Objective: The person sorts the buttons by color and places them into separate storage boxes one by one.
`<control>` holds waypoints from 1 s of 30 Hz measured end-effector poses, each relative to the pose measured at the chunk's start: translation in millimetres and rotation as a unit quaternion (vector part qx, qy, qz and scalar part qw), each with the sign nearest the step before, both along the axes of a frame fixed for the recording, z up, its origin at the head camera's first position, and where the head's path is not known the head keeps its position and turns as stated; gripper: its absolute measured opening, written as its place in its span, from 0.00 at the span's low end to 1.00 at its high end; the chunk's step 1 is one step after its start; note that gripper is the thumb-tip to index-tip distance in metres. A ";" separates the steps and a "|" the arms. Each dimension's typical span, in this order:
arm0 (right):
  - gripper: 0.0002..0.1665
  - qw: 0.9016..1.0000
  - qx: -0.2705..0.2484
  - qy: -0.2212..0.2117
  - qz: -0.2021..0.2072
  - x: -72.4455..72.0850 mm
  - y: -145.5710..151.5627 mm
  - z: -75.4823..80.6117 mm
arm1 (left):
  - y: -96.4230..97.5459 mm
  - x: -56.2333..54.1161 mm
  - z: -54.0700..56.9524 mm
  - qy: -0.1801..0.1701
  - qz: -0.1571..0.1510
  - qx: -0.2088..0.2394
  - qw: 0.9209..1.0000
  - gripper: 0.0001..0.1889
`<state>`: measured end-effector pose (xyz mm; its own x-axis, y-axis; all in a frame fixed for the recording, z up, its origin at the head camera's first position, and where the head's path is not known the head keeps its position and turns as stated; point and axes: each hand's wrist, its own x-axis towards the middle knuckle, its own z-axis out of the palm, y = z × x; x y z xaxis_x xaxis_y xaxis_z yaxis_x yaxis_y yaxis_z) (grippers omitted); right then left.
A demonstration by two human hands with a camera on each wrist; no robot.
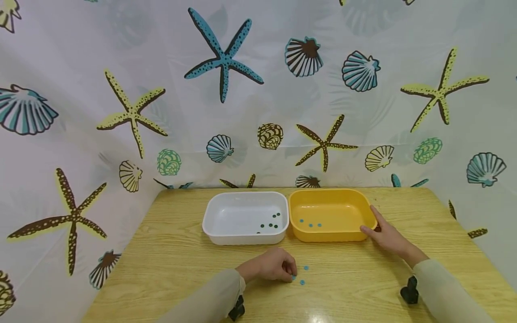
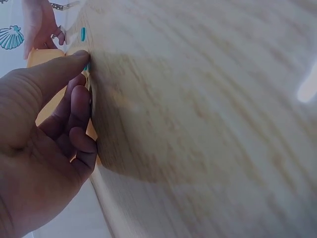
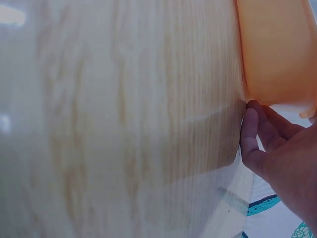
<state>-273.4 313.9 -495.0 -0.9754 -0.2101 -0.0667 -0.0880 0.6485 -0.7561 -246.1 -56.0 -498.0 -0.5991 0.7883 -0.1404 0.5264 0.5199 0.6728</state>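
In the head view, my left hand (image 1: 275,264) is low over the table in front of the tubs, fingers bent. Between its thumb and forefinger it pinches a small blue button (image 1: 293,277), which the left wrist view shows edge-on at the fingertips. Two similar blue discs lie just right of that hand, one farther back (image 1: 306,268) and one nearer (image 1: 302,282). My right hand (image 1: 388,237) rests against the right end of the yellow tub (image 1: 329,236), thumb by its front corner and fingers along its side. Three blue discs (image 1: 310,225) lie inside this tub.
A white tub (image 1: 244,240) stands left of the yellow one, their sides nearly touching. Several dark green discs (image 1: 270,225) lie in its right part. The wooden table (image 1: 169,269) meets a patterned curtain (image 1: 242,157) at the back and sides.
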 end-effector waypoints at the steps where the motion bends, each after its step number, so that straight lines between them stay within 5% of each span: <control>1: 0.54 1.000 0.000 0.000 0.000 0.0 0.0 0.1 | 0.1 0.0 0.0 -0.001 0.000 0.001 1.000 0.03; 25: 0.53 1.000 -0.001 0.002 0.004 1.2 3.2 -0.5 | 1.7 5.7 1.9 -0.003 0.011 -0.007 1.000 0.05; 30: 0.54 1.000 -0.005 -0.002 0.006 3.6 3.2 0.5 | 0.6 9.3 2.2 -0.028 0.024 0.007 0.999 0.04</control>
<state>-269.8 317.1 -494.5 -0.9724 -0.2233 -0.0681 -0.0936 0.6401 -0.7626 -236.8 -55.3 -495.8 -0.6272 0.7616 -0.1629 0.4635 0.5331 0.7078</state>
